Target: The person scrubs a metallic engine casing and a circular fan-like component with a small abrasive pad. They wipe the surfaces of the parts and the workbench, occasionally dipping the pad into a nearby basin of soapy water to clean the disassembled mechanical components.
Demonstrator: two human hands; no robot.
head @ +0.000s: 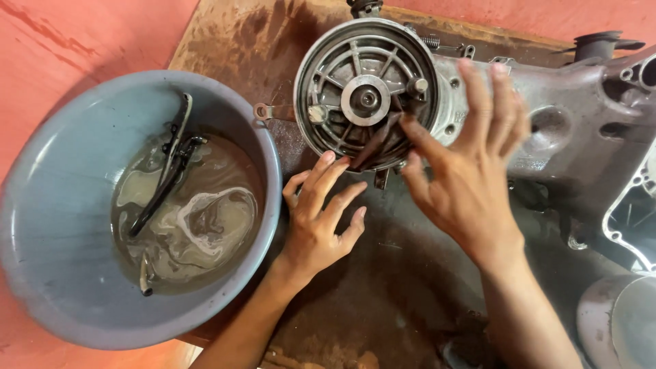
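A round grey metal hub (355, 68) with ribs and a central boss lies face up on a stained wooden board (232, 41), joined to a long grey engine casing (581, 130). My right hand (465, 171) pinches a dark strip of cloth or rubber (376, 147) against the hub's lower rim, with thumb and forefinger closed on it and the other fingers spread over the casing. My left hand (318, 219) rests open just below the hub, its fingertips touching the strip's lower end.
A grey plastic basin (55, 205) at the left holds murky liquid with dark metal parts (167, 171) lying in it. A round metal cover (618, 321) sits at the lower right. The floor around the board is red.
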